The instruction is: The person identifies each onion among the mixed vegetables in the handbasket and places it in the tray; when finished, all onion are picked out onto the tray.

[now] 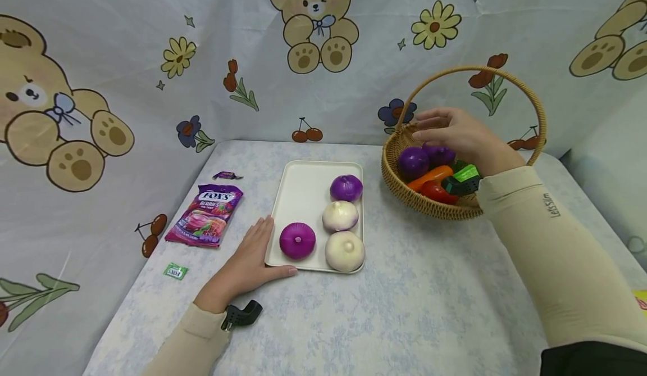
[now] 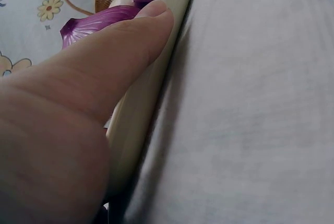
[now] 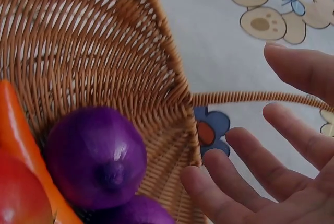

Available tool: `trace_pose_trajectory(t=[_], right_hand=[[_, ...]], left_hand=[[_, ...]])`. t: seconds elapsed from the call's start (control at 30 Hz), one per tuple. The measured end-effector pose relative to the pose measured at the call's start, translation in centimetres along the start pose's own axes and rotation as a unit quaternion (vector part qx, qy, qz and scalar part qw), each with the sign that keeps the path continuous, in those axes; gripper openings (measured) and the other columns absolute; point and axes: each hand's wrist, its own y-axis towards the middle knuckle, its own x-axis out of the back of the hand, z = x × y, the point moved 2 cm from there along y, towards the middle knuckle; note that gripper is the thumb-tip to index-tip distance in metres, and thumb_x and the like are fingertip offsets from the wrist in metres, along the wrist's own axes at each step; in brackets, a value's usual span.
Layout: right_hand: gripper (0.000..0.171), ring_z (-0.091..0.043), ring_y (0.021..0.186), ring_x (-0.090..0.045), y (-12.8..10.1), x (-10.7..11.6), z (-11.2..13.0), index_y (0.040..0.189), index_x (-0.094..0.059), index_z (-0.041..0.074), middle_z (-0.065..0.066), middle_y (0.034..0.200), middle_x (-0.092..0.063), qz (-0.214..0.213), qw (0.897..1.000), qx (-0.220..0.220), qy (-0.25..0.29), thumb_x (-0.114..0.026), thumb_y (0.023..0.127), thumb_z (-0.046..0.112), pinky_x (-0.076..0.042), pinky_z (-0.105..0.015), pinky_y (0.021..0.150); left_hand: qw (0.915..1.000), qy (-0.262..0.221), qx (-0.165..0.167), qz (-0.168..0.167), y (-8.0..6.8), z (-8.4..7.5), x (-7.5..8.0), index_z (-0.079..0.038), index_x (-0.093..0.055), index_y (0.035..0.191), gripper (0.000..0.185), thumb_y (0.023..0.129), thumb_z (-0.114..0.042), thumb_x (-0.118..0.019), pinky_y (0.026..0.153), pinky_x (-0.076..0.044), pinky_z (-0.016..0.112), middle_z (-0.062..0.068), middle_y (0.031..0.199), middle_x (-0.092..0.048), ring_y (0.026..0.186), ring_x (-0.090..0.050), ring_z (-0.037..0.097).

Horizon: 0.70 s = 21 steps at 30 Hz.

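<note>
Bright, even, soft light throughout with faint shadows; the head view bows at its edges, and the left hand [image 2: 68,125] looks blurred, perhaps too close.

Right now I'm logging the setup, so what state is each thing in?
Left hand: flat on the table, fingers straight, against the tray's edge.
Right hand: open over the basket, holding nothing.
Tray: flat, carrying four onions.
Basket: upright, handle up, with purple onions and other vegetables inside.
Candy bag: lying flat; I cannot tell whether it is sealed.
</note>
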Motion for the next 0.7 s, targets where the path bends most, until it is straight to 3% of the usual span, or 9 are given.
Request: trace_pose_trajectory(t=[0.1, 0.2, 0.3, 0.53, 0.7], right_hand=[[0.073, -0.031, 0.119, -0.06, 0.1, 0.2, -0.4, 0.159, -0.045, 0.012, -0.015, 0.157, -0.047, -0.005, 1.0, -0.004, 0.002, -0.076, 0.099, 0.041, -0.054, -0.03, 0.088], [0.074, -0.035, 0.12, -0.059, 0.1, 0.3, -0.5, 0.159, -0.045, 0.011, -0.016, 0.157, -0.047, -0.005, 1.0, -0.009, 0.004, -0.077, 0.099, 0.04, -0.054, -0.028, 0.085], [0.075, -0.036, 0.123, -0.058, 0.2, 0.2, -0.7, 0.159, -0.045, 0.011, -0.016, 0.157, -0.047, -0.004, 1.0, -0.011, 0.0, -0.077, 0.098, 0.041, -0.054, -0.029, 0.089], [0.078, -0.04, 0.128, -0.055, 0.8, 0.2, -1.2, 0.159, -0.043, 0.008, -0.019, 0.158, -0.044, 0.009, 1.0, -0.009, -0.009, -0.079, 0.097, 0.04, -0.047, -0.05, 0.109], [0.076, -0.04, 0.134, -0.05, 1.5, 0.3, -2.1, 0.159, -0.041, 0.004, -0.023, 0.159, -0.041, 0.023, 1.0, -0.007, -0.002, -0.078, 0.099, 0.032, -0.046, -0.05, 0.111]], left_hand=[[1.0, -0.001, 0.0, 0.0, 0.0, 0.0, 0.0, 0.001, -0.013, 0.168, 0.139, 0.075, -0.082, -0.075, 0.126, -0.007, 0.053, 0.014, 0.174, -0.011, 0.159, -0.001, 0.031], [1.0, 0.0, 0.0, 0.0, 0.0, 0.0, 0.0, 0.001, -0.013, 0.168, 0.139, 0.076, -0.082, -0.076, 0.126, -0.007, 0.053, 0.014, 0.174, -0.011, 0.159, -0.001, 0.031], [1.0, 0.002, 0.0, 0.002, 0.1, 0.0, 0.0, 0.001, -0.013, 0.168, 0.138, 0.076, -0.082, -0.075, 0.126, -0.006, 0.053, 0.014, 0.174, -0.012, 0.159, -0.001, 0.031], [1.0, 0.003, -0.001, 0.001, 0.1, 0.1, -0.1, 0.001, -0.013, 0.168, 0.138, 0.076, -0.081, -0.076, 0.126, -0.007, 0.053, 0.015, 0.174, -0.012, 0.159, -0.002, 0.032], [1.0, 0.001, 0.001, 0.001, 0.1, 0.0, -0.1, 0.001, -0.013, 0.168, 0.138, 0.076, -0.08, -0.077, 0.126, -0.007, 0.053, 0.014, 0.174, -0.011, 0.159, -0.001, 0.031]])
